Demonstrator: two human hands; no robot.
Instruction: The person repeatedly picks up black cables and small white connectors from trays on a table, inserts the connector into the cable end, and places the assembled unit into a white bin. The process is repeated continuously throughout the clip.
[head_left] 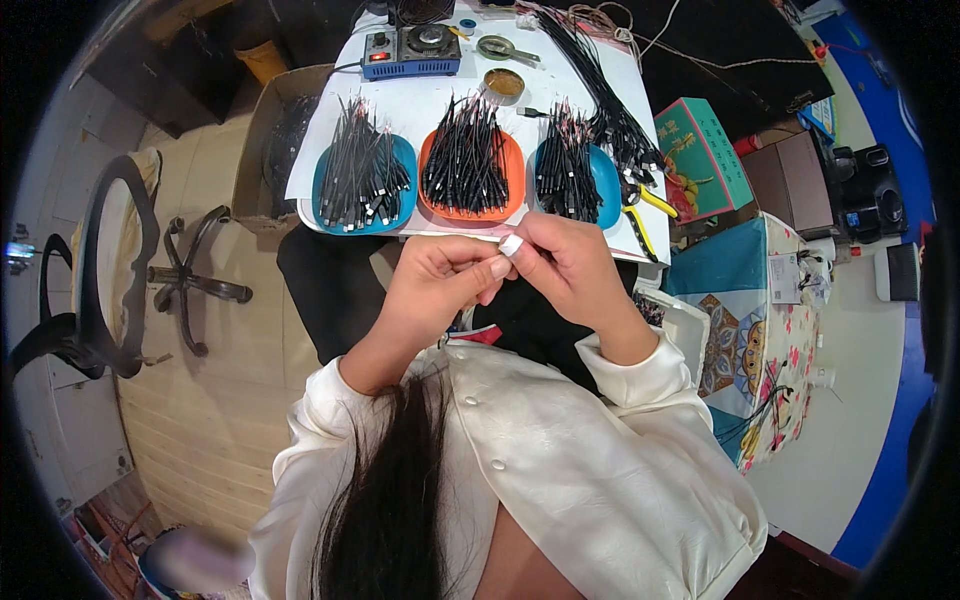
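My left hand (pixel 441 280) and my right hand (pixel 572 264) meet at the fingertips in front of the table's near edge. Both have thumb and fingers pinched together. A small white piece (pixel 511 245) shows at my right thumb tip; whether it is wrapped on the thumb or held, I cannot tell. Anything else between the fingers is hidden. Just beyond the hands stand a blue tray (pixel 323 212), an orange tray (pixel 515 190) and another blue tray (pixel 607 185). Each carries a bundle of short black cables with bare wire ends and small connectors.
On the white table (pixel 335 110) are a blue soldering pot (pixel 410 55), a round tin (pixel 503 86) and long black cables (pixel 590 75). Yellow-handled pliers (pixel 640 232) lie at its right edge, near a green box (pixel 700 150). A swivel chair (pixel 125 260) stands left.
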